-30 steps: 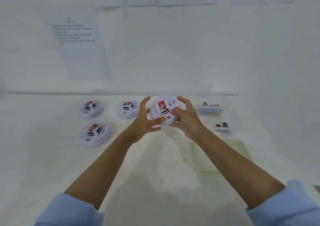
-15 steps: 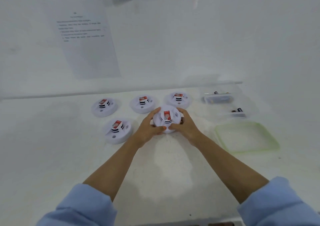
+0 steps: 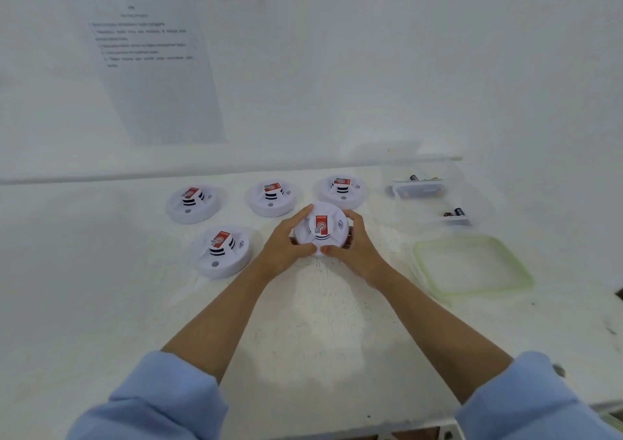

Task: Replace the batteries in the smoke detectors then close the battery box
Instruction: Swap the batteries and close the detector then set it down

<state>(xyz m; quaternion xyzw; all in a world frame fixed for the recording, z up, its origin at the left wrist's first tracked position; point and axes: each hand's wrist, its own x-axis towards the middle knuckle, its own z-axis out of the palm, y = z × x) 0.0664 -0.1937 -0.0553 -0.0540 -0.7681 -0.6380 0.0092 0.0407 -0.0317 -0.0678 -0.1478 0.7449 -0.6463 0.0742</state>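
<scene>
Both busy: left hand (image 3: 286,242) & right hand (image 3: 359,249) grip one smoke detector (image 3: 320,229) at mid surface (image 3: 101,288), fingers curled round its rim. 4 other detectors (image 3: 222,252) sit left & far, closed up. Battery box (image 3: 421,190) far right, lid (image 3: 472,291) off, not yet shut. Prob. last unit.

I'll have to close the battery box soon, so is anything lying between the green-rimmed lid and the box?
Nothing visible does. The lid lies flat on the table just in front of the battery box, nothing between them. The left hand and right hand hold a smoke detector.
</scene>
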